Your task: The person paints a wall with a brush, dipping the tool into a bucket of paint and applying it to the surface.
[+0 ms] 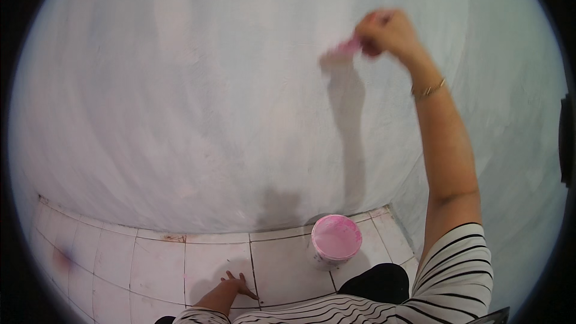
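My right hand [382, 33] is raised near the wall and grips the handle of a paintbrush [339, 54] coated in pink; the bristles point left, and blur hides whether they touch the wall. The wall [225, 99] bears streaky, pale pinkish-white patches over blue-grey. Low down, my left hand [236, 284] rests on the floor tiles with its fingers spread, holding nothing. Between my two arms, a bucket [336, 240] of pink paint stands on the tiles close to the foot of the wall, its rim smeared pink.
White floor tiles [157, 263] with dark joints run along the wall. A second wall [508, 144] meets the first at a corner on the right. My knee in black cloth [378, 283] is just below the bucket. Reddish-brown stains mark a tile edge [174, 238].
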{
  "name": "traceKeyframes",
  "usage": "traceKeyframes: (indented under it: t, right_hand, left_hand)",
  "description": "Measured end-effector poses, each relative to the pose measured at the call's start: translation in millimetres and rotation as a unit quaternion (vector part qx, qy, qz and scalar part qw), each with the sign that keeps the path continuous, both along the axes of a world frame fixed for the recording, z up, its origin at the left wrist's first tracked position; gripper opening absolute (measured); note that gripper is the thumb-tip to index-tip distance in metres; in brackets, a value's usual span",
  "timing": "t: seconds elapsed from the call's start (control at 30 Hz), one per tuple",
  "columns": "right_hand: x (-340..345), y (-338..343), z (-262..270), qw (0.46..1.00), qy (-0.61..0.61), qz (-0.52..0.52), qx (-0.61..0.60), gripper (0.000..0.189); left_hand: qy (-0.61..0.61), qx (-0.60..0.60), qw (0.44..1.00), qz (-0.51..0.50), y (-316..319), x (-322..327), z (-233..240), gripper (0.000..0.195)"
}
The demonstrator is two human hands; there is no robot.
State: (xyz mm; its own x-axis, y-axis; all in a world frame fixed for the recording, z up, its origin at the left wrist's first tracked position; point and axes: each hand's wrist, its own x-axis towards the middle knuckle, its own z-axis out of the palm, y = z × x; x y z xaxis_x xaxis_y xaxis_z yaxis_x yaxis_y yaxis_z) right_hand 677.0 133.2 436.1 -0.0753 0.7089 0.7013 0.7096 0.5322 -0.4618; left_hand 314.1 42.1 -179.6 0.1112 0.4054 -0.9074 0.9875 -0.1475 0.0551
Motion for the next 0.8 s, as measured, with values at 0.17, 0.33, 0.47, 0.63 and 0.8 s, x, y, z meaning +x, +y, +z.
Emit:
traceKeyframes:
  t: [0.17, 0.33, 0.47, 0.63, 0.8]
  right_hand:
    - [-36.5, -6.1, 96.5, 0.915, 0.141, 0.084, 0.368, 0.023]
    - [-37.4, 37.0, 43.6, 0.901, 0.037, -0.048, 0.429, 0.014]
    - [-42.2, 16.2, -126.4, 0.842, -0.261, -0.120, 0.457, 0.036]
    - [-55.7, -38.5, -271.4, 0.979, -0.204, -0.014, -0.012, 0.009]
    - [-53.9, -18.0, -207.2, 0.993, -0.106, 0.039, 0.019, 0.019]
  left_hand:
    - [0.007, -0.002, 1.000, 0.024, -3.7, -8.9, -10.0, 0.154]
    - [-0.012, 0.001, 1.000, 0.027, -5.9, -9.3, -6.2, 0.155]
    - [-0.022, 0.023, 0.999, 0.015, 0.1, -6.2, -32.1, 0.155]
    - [-0.037, 0.024, 0.999, -0.004, -2.1, -16.5, -33.0, 0.152]
    - [-0.022, 0.053, 0.998, 0.019, -2.4, -7.9, -37.5, 0.144]
